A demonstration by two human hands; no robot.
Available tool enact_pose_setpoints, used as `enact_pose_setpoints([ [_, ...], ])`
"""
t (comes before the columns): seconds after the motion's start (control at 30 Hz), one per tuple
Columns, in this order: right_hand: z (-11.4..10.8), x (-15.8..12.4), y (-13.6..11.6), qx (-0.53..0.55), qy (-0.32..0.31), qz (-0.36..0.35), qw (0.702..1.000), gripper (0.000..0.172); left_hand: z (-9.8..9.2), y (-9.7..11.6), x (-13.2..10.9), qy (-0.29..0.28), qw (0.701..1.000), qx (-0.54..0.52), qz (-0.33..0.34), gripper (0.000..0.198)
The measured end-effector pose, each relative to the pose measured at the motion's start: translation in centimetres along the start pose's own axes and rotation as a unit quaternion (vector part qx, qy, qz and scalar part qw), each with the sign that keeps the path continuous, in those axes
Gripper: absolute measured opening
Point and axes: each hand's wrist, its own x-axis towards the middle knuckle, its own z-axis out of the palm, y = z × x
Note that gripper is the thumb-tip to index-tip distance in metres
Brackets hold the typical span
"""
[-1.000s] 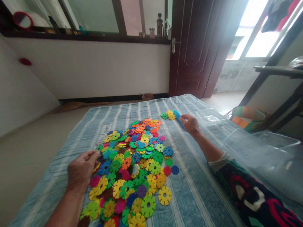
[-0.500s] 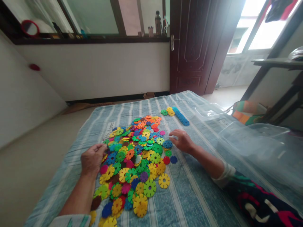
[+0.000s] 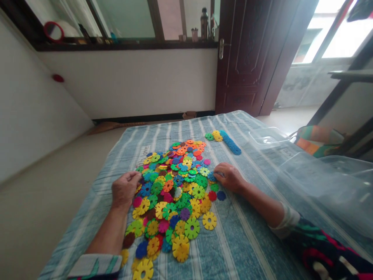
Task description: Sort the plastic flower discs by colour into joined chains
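Note:
A heap of slotted plastic snowflake discs [image 3: 169, 210] in many colours spreads over the striped bed cover. At the heap's left edge is my left hand [image 3: 124, 190], its thumb and fingers pressed together; what they hold, if anything, is hidden. On the opposite side, my right hand [image 3: 231, 178] pinches the edge of a blue snowflake disc [image 3: 211, 176]. A red disc [image 3: 212, 195] and a dark blue disc [image 3: 221, 195] lie just below that hand. Farther back, a row of overlapping blue discs [image 3: 230, 143] lies beside yellow discs [image 3: 217, 135] and a green disc [image 3: 209, 137].
Clear plastic containers [image 3: 303, 175] stand on the right of the striped cover [image 3: 247, 233], with a clear lid or shallow tray [image 3: 269, 136] behind them. A dark red door [image 3: 247, 58] and a white wall [image 3: 131, 83] are beyond the far edge.
The view has shifted, moving the scene slightly right. My right hand's fingers have come down and closed at the blue disc. My left hand stays pinched at the heap's left edge.

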Motion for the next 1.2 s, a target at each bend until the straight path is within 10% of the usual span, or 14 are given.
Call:
enact_pose_setpoints([
  [0.73,-0.1,-0.1,-0.3,-0.012,-0.015,0.012,1.0,0.012,-0.3,1.0,-1.7,0.028,0.989,0.09,0.118,0.026],
  [1.2,-0.3,-0.1,-0.7,-0.03,-0.026,0.023,0.999,0.015,2.3,7.1,-7.9,-0.184,0.904,0.139,0.361,0.017],
])
